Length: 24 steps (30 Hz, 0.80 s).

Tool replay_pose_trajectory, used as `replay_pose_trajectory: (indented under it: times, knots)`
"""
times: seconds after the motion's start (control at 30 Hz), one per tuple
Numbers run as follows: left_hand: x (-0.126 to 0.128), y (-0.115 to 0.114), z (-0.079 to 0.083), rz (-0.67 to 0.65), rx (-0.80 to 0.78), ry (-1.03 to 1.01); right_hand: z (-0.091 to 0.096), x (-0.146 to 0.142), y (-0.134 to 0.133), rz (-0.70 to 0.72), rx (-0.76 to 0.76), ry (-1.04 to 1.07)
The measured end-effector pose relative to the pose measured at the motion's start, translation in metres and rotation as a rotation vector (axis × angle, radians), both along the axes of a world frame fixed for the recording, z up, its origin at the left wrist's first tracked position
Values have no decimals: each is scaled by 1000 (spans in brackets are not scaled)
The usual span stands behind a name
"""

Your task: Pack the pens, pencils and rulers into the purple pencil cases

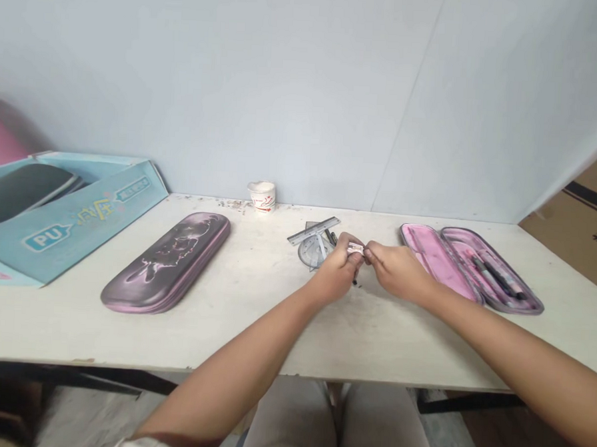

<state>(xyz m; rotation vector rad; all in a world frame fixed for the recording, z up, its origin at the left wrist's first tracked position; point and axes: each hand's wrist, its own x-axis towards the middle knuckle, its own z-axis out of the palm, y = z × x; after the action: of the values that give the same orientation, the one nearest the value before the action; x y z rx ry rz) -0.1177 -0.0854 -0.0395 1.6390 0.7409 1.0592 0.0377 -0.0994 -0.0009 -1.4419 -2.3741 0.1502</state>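
My left hand (337, 269) and my right hand (395, 270) meet above the white table, with their fingertips pinching a small white and pink object (356, 249). It is too small to identify. A dark pen tip (354, 280) shows below my left hand, and its body is hidden. Just left of that hand lie a steel ruler (312, 230) and a clear protractor (309, 253). Right of my right hand, an open pink pencil case (469, 267) holds several pens. A closed purple-pink pencil case (165, 263) lies farther left.
A white paper cup (261, 196) stands at the wall behind the table. A large light-blue box (73, 222) sits on the table's left end. A cardboard carton (589, 219) stands beyond the right end. The table's front edge runs across the view.
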Motion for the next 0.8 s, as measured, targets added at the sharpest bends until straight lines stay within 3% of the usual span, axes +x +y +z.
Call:
replay_pose_trajectory:
  times: [0.1,0.17,0.27,0.37,0.43,0.5,0.57,0.63,0.73,0.8]
  knots:
    - [-4,-2,3,1,84,105,4,-1,6,-2,-438,294]
    - [-3,-2,4,2,73,93,8,0,6,-43,-487,344]
    - [1,-1,5,20,-23,-25,10,2,0,-65,-128,202]
    - [5,-1,6,8,-123,-215,6,4,-8,-32,254,-107]
    - [5,-2,8,-14,-153,-287,2,4,-10,-10,392,-260]
    - [3,-4,8,-30,-116,-261,1,2,-11,-23,415,-274]
    - [0,-5,9,-7,-27,-157,3,1,-9,-51,294,-132]
    - [-4,-7,11,36,77,-16,7,1,-6,-41,-4,118]
    - [-6,-9,12,49,178,149,10,5,-1,-20,-573,464]
    - [-4,-9,12,27,170,166,10,7,0,-52,-729,564]
